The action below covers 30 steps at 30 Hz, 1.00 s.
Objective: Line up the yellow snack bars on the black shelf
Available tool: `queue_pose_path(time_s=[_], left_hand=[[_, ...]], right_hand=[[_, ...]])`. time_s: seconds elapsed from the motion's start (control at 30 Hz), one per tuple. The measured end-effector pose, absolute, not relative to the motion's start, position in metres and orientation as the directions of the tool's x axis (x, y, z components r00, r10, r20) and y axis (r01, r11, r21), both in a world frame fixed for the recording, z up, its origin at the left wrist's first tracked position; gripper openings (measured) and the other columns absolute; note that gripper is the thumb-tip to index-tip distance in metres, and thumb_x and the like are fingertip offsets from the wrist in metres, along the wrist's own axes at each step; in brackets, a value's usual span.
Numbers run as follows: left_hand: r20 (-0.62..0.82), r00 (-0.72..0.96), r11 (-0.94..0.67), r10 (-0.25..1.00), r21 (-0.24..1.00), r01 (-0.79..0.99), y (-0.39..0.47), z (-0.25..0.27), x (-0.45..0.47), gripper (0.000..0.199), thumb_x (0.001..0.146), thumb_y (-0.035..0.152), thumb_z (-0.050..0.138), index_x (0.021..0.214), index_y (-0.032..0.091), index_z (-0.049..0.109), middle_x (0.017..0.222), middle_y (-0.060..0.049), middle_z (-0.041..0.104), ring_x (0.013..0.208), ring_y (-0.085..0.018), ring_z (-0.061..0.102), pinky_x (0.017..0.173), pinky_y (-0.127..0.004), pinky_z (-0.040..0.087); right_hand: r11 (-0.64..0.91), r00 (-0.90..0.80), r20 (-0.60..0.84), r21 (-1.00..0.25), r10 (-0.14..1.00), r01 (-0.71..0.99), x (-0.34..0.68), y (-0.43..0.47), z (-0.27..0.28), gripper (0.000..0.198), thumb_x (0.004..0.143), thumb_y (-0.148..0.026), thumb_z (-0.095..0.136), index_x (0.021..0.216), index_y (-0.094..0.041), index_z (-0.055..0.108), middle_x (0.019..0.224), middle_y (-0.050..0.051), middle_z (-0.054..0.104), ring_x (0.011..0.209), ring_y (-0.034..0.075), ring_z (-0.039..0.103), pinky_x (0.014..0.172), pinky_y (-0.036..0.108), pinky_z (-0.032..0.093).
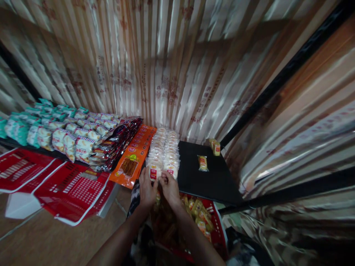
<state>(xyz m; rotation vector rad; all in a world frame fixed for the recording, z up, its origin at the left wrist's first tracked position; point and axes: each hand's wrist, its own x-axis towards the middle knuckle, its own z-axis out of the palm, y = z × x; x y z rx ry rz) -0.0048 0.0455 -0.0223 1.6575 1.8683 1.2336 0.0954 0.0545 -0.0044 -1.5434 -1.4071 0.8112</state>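
Two rows of white, round, clear-wrapped snack packets (171,149) stand on the black shelf. The front packet (153,172) of the left row faces me with its red label. My left hand (147,187) grips its left and lower edge, fingers curled around it. On the other side, my right hand (169,187) has its fingers closed together at the packet's lower right edge, close to the front packet of the right row. The right fingertips partly cover that neighbouring packet. Both palms are turned away from view.
An orange snack bag (133,157) lies left of the rows, beside stacked dark red bags and white-and-teal packets (59,127). Yellow packets (203,162) sit on the shelf (194,179). Below, a red box (219,221) holds many yellow packets. Black poles and draped sheeting enclose the shelf.
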Motion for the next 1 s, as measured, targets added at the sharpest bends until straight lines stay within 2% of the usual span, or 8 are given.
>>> queue_pose_path(time_s=[0.1, 0.2, 0.3, 0.37, 0.47, 0.57, 0.83, 1.0], left_hand=[[0.326, -0.234, -0.109, 0.916, 0.763, 0.637, 0.055, -0.027, -0.006, 0.054, 0.081, 0.028, 0.048, 0.131, 0.015, 0.033, 0.132, -0.016, 0.041, 0.125, -0.028, 0.035, 0.104, -0.048, 0.03], [0.33, -0.238, -0.104, 0.913, 0.755, 0.647, 0.058, -0.029, -0.005, 0.054, 0.08, 0.026, 0.048, 0.131, 0.015, 0.033, 0.134, -0.015, 0.039, 0.126, -0.029, 0.034, 0.104, -0.048, 0.03], [0.34, -0.226, -0.121, 0.913, 0.755, 0.645, 0.058, -0.03, -0.003, 0.054, 0.081, 0.025, 0.047, 0.132, 0.015, 0.033, 0.135, -0.015, 0.038, 0.127, -0.029, 0.033, 0.105, -0.047, 0.03], [0.362, -0.206, -0.15, 0.909, 0.745, 0.65, 0.059, -0.03, -0.003, 0.052, 0.082, 0.025, 0.046, 0.132, 0.013, 0.033, 0.135, -0.016, 0.038, 0.128, -0.028, 0.032, 0.106, -0.046, 0.029], [0.38, -0.171, -0.17, 0.909, 0.713, 0.68, 0.06, -0.029, -0.002, 0.051, 0.084, 0.026, 0.044, 0.131, 0.012, 0.034, 0.134, -0.017, 0.038, 0.128, -0.027, 0.032, 0.106, -0.044, 0.029], [0.394, -0.159, -0.175, 0.905, 0.685, 0.707, 0.062, -0.028, -0.001, 0.05, 0.084, 0.027, 0.044, 0.131, 0.012, 0.034, 0.134, -0.017, 0.039, 0.127, -0.027, 0.034, 0.105, -0.043, 0.031], [0.446, -0.153, -0.196, 0.882, 0.642, 0.741, 0.073, -0.031, 0.002, 0.048, 0.086, 0.027, 0.044, 0.13, 0.012, 0.034, 0.134, -0.017, 0.04, 0.127, -0.027, 0.035, 0.104, -0.042, 0.033], [0.476, -0.16, -0.206, 0.865, 0.626, 0.752, 0.077, -0.037, 0.005, 0.05, 0.086, 0.03, 0.045, 0.131, 0.013, 0.034, 0.135, -0.018, 0.039, 0.127, -0.027, 0.036, 0.103, -0.042, 0.035]], right_hand=[[0.118, 0.118, 0.212, -0.836, 0.97, 0.535, 0.1, 0.051, -0.004, 0.033, 0.081, -0.029, 0.043, 0.107, -0.018, 0.059, 0.103, 0.009, 0.062, 0.093, 0.019, 0.059, 0.084, 0.033, 0.048], [0.171, 0.139, 0.387, -0.664, 0.911, 0.728, 0.114, 0.044, -0.012, 0.037, 0.085, -0.03, 0.041, 0.116, -0.018, 0.055, 0.123, 0.012, 0.052, 0.115, 0.023, 0.045, 0.098, 0.042, 0.037], [0.172, 0.115, 0.467, -0.529, 0.877, 0.831, 0.131, 0.042, -0.025, 0.04, 0.087, -0.033, 0.04, 0.124, -0.022, 0.049, 0.137, 0.011, 0.038, 0.123, 0.026, 0.034, 0.1, 0.049, 0.032], [0.168, 0.095, 0.471, -0.484, 0.877, 0.859, 0.14, 0.045, -0.033, 0.043, 0.087, -0.035, 0.041, 0.127, -0.022, 0.046, 0.143, 0.01, 0.029, 0.127, 0.029, 0.028, 0.1, 0.051, 0.03], [0.157, 0.081, 0.444, -0.473, 0.892, 0.867, 0.147, 0.053, -0.039, 0.047, 0.086, -0.037, 0.042, 0.13, -0.022, 0.042, 0.146, 0.01, 0.022, 0.129, 0.03, 0.024, 0.1, 0.051, 0.031], [0.123, 0.099, 0.406, -0.486, 0.909, 0.865, 0.148, 0.06, -0.04, 0.049, 0.086, -0.039, 0.042, 0.131, -0.022, 0.041, 0.146, 0.011, 0.021, 0.126, 0.03, 0.028, 0.099, 0.048, 0.033], [-0.005, 0.158, 0.308, -0.445, 0.938, 0.895, 0.145, 0.069, -0.029, 0.053, 0.083, -0.044, 0.043, 0.132, -0.023, 0.04, 0.14, 0.012, 0.033, 0.115, 0.03, 0.041, 0.095, 0.043, 0.036], [0.016, 0.14, 0.365, -0.395, 0.92, 0.919, 0.146, 0.075, -0.032, 0.052, 0.083, -0.044, 0.044, 0.131, -0.023, 0.043, 0.134, 0.011, 0.042, 0.11, 0.027, 0.045, 0.092, 0.038, 0.038]])
